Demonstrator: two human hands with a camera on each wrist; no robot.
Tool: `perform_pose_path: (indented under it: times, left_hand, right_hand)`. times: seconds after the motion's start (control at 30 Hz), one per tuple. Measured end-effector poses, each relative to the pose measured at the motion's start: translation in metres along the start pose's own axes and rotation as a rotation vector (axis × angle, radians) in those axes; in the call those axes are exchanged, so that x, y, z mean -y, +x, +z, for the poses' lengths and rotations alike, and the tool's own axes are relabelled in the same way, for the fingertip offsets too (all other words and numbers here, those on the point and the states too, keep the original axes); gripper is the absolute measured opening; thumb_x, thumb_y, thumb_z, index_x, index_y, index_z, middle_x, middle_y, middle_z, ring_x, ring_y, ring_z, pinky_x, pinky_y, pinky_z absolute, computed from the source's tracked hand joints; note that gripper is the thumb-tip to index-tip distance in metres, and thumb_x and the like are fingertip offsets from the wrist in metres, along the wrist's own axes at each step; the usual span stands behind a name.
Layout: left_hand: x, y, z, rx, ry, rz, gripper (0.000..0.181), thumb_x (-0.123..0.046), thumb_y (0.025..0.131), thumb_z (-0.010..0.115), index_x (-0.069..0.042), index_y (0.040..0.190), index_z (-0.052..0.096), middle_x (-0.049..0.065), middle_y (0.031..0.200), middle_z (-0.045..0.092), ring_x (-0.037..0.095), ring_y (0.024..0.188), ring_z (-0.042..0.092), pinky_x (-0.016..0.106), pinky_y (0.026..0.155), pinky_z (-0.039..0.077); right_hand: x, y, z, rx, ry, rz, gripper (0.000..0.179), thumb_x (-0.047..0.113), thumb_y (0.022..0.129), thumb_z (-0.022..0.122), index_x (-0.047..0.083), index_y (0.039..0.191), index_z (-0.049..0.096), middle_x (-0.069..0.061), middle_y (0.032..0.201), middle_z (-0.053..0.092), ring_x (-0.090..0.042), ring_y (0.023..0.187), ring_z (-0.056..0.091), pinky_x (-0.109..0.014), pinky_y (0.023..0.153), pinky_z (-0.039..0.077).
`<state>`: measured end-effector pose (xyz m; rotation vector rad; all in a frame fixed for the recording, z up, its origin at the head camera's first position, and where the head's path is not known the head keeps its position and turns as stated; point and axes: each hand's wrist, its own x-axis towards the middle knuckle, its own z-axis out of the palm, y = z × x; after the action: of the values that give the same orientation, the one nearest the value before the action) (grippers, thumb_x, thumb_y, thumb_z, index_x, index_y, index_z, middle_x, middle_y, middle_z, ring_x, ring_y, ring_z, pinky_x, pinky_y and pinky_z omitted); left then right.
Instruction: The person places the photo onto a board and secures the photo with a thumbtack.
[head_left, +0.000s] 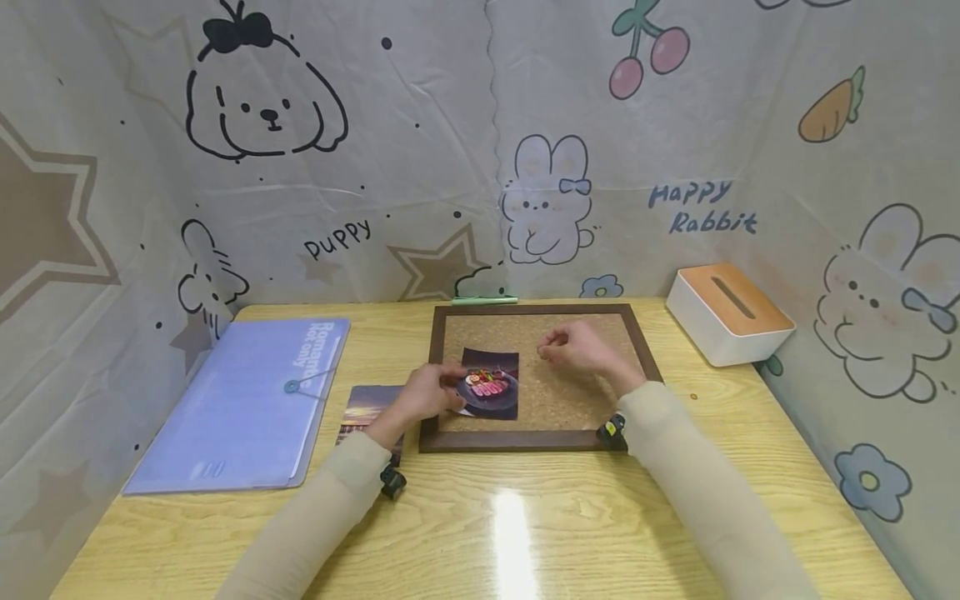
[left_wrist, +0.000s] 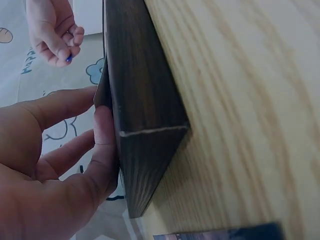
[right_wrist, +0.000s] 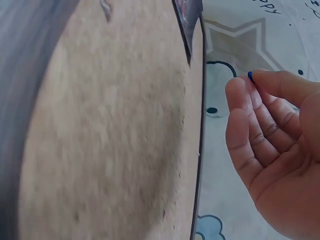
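A framed cork board (head_left: 570,404) with a dark brown wooden rim lies on the table. Over its left half is a photo (head_left: 501,360) of a plate of sliced meat and vegetables. My left hand (head_left: 431,392) pinches the photo's left edge between thumb and fingers, close to the board's left rim; the left wrist view shows the edge bent up a little. Above the cork, right of the photo, my right hand (head_left: 576,347) pinches a small blue push pin (right_wrist: 250,75) between thumb and index finger. Only a bit of its blue head shows.
A second photo (head_left: 367,404) with a sunset sky lies left of the board, partly under my left arm. Farther left is a blue document folder (head_left: 232,408). A green pen (head_left: 484,300) lies behind the board, and a white tissue box (head_left: 731,317) with a wooden lid stands back right.
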<state>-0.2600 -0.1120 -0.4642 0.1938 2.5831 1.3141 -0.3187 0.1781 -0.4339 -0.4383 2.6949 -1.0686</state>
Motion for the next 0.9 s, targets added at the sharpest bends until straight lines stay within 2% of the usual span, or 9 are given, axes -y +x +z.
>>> perform_pose_path:
  times: [0.2, 0.4, 0.67, 0.9]
  left_hand:
    - [-0.003, 0.0, 0.001, 0.013, 0.056, 0.016, 0.056, -0.004, 0.08, 0.08, -0.003, 0.133, 0.063, 0.018, 0.12, 0.069, 0.021, 0.095, 0.067, 0.026, 0.067, 0.057]
    - [-0.005, 0.001, 0.004, -0.01, 0.109, 0.003, 0.055, -0.009, 0.08, 0.083, -0.005, 0.132, 0.065, 0.014, 0.119, 0.069, 0.023, 0.104, 0.065, 0.031, 0.081, 0.057]
    - [-0.006, 0.002, 0.006, -0.044, 0.155, 0.014, 0.055, -0.012, 0.078, 0.085, -0.005, 0.129, 0.066, 0.012, 0.117, 0.071, 0.023, 0.104, 0.065, 0.037, 0.089, 0.055]
    - [-0.006, 0.001, 0.006, -0.046, 0.167, 0.035, 0.055, -0.011, 0.077, 0.085, -0.004, 0.128, 0.067, 0.013, 0.116, 0.072, 0.025, 0.107, 0.066, 0.04, 0.093, 0.054]
  right_hand:
    - [0.007, 0.011, 0.013, 0.026, 0.027, 0.01, 0.015, 0.02, 0.096, 0.067, 0.008, 0.101, 0.073, -0.007, 0.089, 0.073, -0.016, 0.077, 0.066, -0.028, 0.067, 0.055]
    - [0.01, 0.025, 0.027, 0.049, 0.061, -0.007, 0.013, 0.014, 0.095, 0.065, 0.004, 0.099, 0.072, -0.007, 0.085, 0.071, -0.013, 0.073, 0.064, -0.025, 0.064, 0.055]
    - [0.021, 0.043, 0.042, 0.112, 0.085, 0.021, 0.013, 0.013, 0.096, 0.063, 0.004, 0.1, 0.072, -0.01, 0.091, 0.074, -0.015, 0.075, 0.069, -0.026, 0.068, 0.058]
    - [0.028, 0.051, 0.051, 0.146, 0.076, 0.018, 0.014, 0.011, 0.097, 0.06, 0.003, 0.101, 0.071, -0.01, 0.088, 0.073, -0.015, 0.073, 0.067, -0.023, 0.062, 0.054]
